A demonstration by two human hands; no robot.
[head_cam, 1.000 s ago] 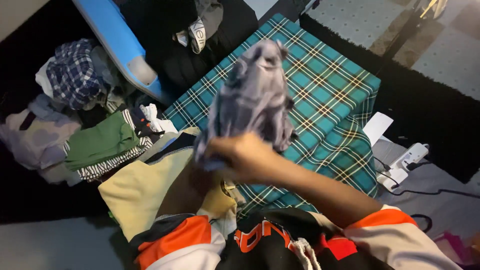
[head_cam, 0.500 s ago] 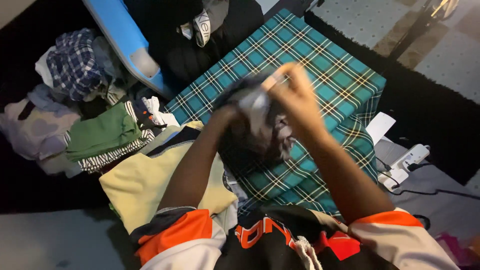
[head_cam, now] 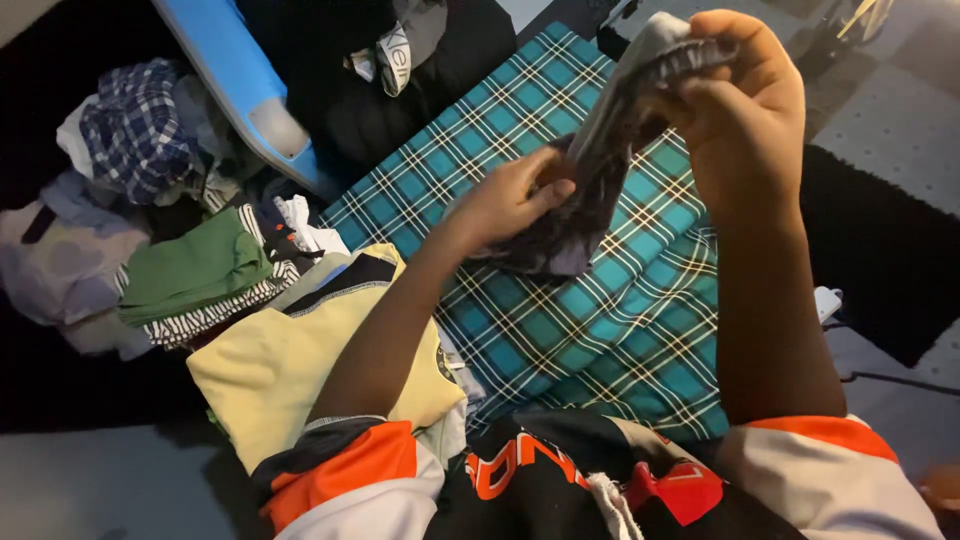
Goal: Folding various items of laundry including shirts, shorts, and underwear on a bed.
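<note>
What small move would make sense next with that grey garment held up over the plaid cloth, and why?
Probably lower it onto the teal plaid cloth and spread it flat. The right hand pinches the top edge of the grey garment high up, the left hand grips it lower down, and it hangs bunched between them. The plaid surface lies right beneath.

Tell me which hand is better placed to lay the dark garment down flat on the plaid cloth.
Probably the left hand: it pinches the dark garment's lower end just above the teal plaid cloth. The right hand has its grip on the upper end, raised well clear of the cloth.
</note>
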